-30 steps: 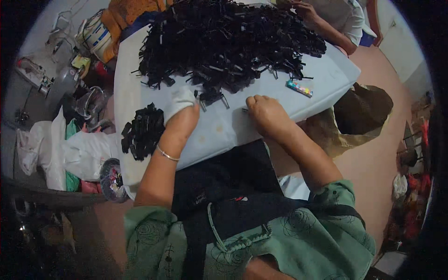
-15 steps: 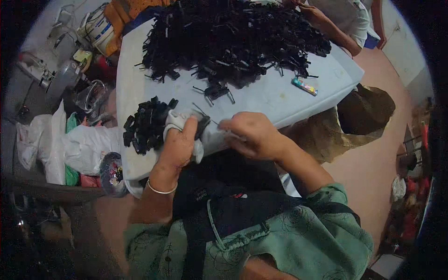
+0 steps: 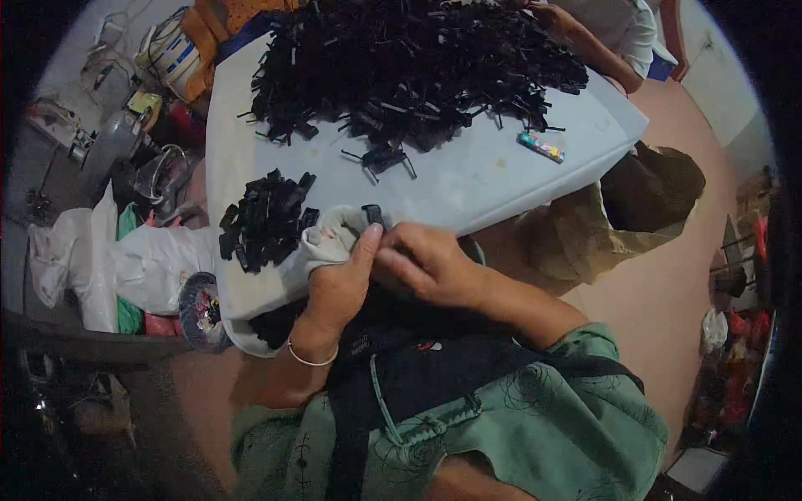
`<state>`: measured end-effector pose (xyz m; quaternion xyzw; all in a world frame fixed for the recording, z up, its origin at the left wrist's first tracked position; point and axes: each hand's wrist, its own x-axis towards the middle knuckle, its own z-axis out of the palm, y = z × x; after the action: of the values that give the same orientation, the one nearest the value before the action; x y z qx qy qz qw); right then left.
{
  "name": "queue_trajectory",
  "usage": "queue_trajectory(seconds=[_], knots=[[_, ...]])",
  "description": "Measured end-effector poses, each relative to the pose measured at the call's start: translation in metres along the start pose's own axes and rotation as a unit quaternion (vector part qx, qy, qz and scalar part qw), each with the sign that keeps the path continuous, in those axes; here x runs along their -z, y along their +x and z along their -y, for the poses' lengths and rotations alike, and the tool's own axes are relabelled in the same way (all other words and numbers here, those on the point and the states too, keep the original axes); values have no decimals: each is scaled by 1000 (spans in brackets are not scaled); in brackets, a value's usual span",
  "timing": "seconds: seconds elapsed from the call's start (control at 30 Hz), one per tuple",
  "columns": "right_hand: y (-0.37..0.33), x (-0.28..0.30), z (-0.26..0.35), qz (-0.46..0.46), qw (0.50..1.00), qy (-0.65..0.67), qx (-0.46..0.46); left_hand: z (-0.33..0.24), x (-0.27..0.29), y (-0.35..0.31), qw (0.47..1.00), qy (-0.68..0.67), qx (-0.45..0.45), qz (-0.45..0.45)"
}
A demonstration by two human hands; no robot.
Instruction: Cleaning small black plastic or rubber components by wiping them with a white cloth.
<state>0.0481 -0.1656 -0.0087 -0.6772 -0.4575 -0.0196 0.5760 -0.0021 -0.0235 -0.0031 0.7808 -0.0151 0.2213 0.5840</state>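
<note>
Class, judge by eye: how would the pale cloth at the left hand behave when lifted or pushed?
The pale cloth would probably droop, since it is bunched in soft folds at the left hand. It would likely crumple rather than roll if pushed, having no firm round shape.

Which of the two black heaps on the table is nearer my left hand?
The small heap at the table's left side, close by your left hand; the large heap spreads across the table's far end.
</note>
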Motion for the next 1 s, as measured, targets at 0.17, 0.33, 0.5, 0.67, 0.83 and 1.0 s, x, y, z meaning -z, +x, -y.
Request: queue_trajectory(seconds=[0.17,0.33,0.5,0.67,0.83,1.0], knots=[[3,9,4,-8,1000,-15,7,-2,2,-3,1000,7,19,24],[5,8,-11,-37,979,84,-183,-17,5,-8,964,-127,165,164],[0,11,-15,19,980,102,-171,-1,5,-8,993,59,76,69],[1,9,-12,76,983,78,-151,-11,1,-8,987,30,144,69],[4,6,-8,85,974,107,-181,-9,-2,-9,977,198,50,67],[-11,-22,-26,0,955,184,-233,-8,-5,-11,942,321,-72,62]])
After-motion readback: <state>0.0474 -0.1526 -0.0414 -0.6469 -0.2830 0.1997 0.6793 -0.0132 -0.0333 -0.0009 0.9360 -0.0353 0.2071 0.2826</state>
